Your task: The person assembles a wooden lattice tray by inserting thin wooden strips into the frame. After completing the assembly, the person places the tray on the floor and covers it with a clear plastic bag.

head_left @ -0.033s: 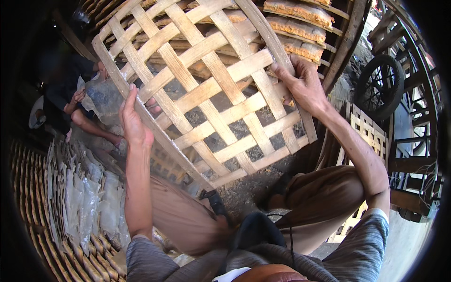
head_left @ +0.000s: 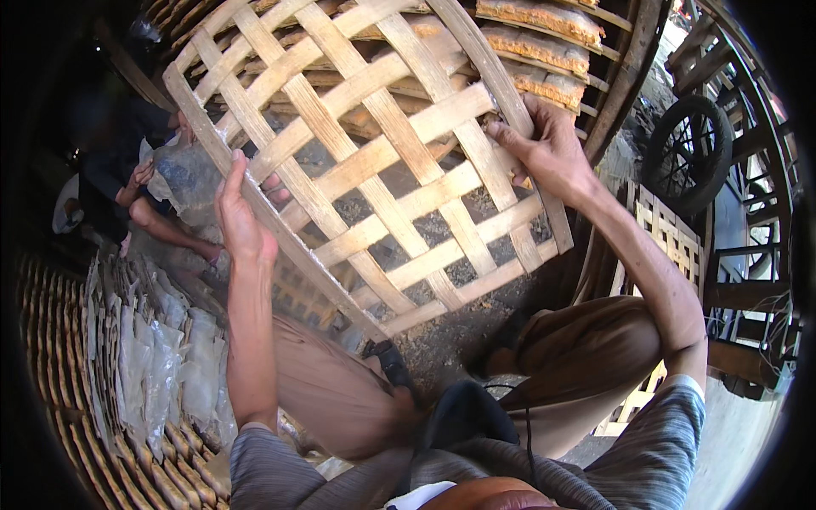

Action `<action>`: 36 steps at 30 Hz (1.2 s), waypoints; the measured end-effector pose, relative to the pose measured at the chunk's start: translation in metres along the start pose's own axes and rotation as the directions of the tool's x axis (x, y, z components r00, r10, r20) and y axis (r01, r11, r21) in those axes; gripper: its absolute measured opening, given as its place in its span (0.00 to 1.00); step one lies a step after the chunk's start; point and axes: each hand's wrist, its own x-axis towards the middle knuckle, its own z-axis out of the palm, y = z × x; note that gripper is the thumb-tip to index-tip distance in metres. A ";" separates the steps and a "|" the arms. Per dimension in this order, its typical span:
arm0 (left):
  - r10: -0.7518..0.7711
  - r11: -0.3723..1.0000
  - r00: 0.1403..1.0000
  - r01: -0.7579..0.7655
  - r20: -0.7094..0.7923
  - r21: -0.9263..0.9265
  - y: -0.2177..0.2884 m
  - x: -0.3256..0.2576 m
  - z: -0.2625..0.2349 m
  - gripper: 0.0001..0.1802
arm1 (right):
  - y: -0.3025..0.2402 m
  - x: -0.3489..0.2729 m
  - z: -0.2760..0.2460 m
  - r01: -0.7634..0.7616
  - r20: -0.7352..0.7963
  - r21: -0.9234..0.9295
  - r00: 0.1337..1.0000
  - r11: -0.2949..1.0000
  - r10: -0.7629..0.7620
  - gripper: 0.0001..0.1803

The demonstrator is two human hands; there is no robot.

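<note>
A pale woven bamboo lattice panel [head_left: 393, 132] with wooden edge bars is raised at a tilt in front of me, over my knees. My left hand [head_left: 245, 217] grips its left edge bar, the thumb lying along the bar and fingertips showing behind it through the gaps. At the upper right edge, my right hand [head_left: 551, 153] holds the panel, its thumb on the near face by the end of a bamboo strip. Some of the right fingers are hidden behind the bar.
Stacked racks of orange-brown slabs [head_left: 540, 47] stand beyond the panel. Grey sheets [head_left: 153, 365] lie over slatted racks at left. Another person [head_left: 157, 191] sits far left, holding a sheet-like thing. A spoked wheel [head_left: 688, 153] and another lattice panel [head_left: 667, 234] are at right.
The lattice panel has shifted very slightly to the left, at its upper end. Both hands keep the same hold.
</note>
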 end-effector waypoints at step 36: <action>-0.018 0.995 1.000 0.019 -0.014 0.098 0.003 -0.004 0.008 0.18 | 0.048 0.009 0.006 -0.010 0.004 -0.040 1.000 0.999 0.010 0.11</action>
